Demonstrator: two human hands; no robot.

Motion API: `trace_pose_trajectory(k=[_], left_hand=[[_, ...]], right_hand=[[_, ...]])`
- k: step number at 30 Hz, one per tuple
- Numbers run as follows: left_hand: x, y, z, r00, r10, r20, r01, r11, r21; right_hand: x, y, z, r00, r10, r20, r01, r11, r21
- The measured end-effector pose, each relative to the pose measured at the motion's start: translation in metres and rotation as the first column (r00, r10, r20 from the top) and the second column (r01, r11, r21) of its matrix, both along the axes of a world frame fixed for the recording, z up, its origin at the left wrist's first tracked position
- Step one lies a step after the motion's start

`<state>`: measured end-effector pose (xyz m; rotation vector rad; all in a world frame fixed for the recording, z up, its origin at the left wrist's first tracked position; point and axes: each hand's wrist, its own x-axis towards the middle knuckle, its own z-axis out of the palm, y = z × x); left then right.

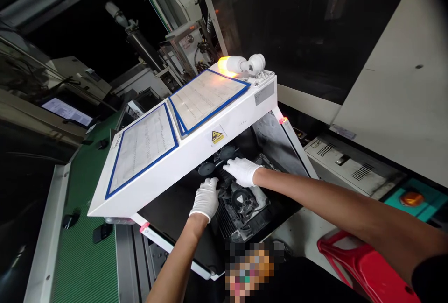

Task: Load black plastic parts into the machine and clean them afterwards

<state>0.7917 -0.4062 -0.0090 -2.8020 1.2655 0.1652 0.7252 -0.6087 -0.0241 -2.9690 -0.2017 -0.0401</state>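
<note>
Has the left hand (pixel 206 200) with fingers curled just below a black 2-disc part (pixel 207 168); cannot tell whether gripping it. Has the right hand (pixel 242 171) with fingertips near that part's right disc, likewise unable to tell if closed. Shows dark machinery (pixel 241 199) below the fingers, a white hood (pixel 189 153) above.

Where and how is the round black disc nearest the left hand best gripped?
Grip the disc by its rim, probably from the open side where the left hand is: it looks flat and round-edged, and the edge of the white hood sits just above it in view, likely hindering a grip from overhead.
</note>
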Motion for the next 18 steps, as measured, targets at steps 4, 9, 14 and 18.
trace_pose_trajectory(k=[4,9,14,18], left_hand=[[-0.008,-0.003,-0.012,0.997,0.051,0.059,-0.046,0.995,-0.083],[-0.012,-0.006,-0.023,0.987,0.108,0.12,-0.091,0.986,-0.139],[-0.016,-0.012,-0.021,0.976,0.144,0.163,-0.121,0.982,-0.142],[-0.026,-0.013,-0.019,0.968,0.186,0.168,-0.165,0.978,-0.129]], right_hand=[[-0.002,0.001,0.001,1.0,0.0,-0.003,0.0,1.0,-0.002],[0.0,0.001,0.002,1.0,-0.01,-0.014,0.01,1.0,0.004],[-0.001,0.001,0.004,0.999,-0.021,-0.024,0.022,1.0,0.01],[-0.009,0.007,0.001,1.0,-0.019,-0.021,0.019,1.0,-0.01]])
